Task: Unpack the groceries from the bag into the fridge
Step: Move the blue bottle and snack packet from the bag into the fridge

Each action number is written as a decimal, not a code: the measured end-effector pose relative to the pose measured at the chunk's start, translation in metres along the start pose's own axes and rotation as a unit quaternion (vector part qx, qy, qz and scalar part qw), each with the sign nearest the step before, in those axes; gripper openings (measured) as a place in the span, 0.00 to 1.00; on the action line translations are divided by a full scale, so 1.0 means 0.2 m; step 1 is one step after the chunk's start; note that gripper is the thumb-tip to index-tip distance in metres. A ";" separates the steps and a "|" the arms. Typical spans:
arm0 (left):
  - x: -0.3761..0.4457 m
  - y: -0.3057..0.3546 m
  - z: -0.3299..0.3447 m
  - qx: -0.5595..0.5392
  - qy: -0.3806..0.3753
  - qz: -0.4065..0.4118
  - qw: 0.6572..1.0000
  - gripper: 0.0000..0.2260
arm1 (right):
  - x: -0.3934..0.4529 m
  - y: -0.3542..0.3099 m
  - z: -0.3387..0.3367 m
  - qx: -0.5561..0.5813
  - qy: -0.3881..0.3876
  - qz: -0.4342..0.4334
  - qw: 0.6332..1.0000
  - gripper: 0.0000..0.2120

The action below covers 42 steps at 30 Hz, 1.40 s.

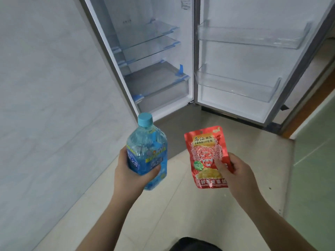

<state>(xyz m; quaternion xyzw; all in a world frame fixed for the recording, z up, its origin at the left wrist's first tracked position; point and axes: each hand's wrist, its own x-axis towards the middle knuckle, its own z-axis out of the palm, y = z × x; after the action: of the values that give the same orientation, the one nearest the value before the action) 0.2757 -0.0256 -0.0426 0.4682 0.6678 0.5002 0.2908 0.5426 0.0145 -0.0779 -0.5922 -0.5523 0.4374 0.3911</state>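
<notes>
Nearest: L hand (129, 171) wrapped round a blue water bottle (146, 153), cap up, tilted a bit. R hand (235, 171) pinches a red snack packet (208, 156) at its right edge, thumb on front. Both held in the air over the tiled floor (163, 205), well apart from the fridge (155, 57). Beyond: fridge door (253, 51) wide open; glass shelves, a bottom drawer (161, 93) and door bins w/ nothing in them.

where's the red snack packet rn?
Head view, right of centre: the red snack packet is pinched in the right hand, beside the blue bottle, below the open fridge.
</notes>
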 end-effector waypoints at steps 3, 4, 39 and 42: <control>0.11 -0.02 0.02 -0.022 0.024 -0.018 0.999 0.32 | 0.16 -0.02 0.06 0.002 -0.030 0.000 1.000 0.15; 0.14 -0.03 0.02 -0.027 0.029 -0.020 0.999 0.33 | 0.20 -0.03 0.08 0.008 -0.035 0.000 0.999 0.14; 1.76 -0.15 0.29 -0.068 0.082 -0.053 0.993 0.34 | 2.07 -0.37 0.54 0.072 -0.186 0.063 0.978 0.09; 1.88 -0.11 0.38 -0.076 0.101 -0.058 0.990 0.34 | 2.27 -0.36 0.54 0.082 -0.216 0.086 0.969 0.10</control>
<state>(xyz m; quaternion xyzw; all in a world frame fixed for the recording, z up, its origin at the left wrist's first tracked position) 0.1867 0.3475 -0.0579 0.3519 0.6800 0.5766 0.2851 0.4219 0.4706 -0.0830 -0.4945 -0.5331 0.6308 0.2708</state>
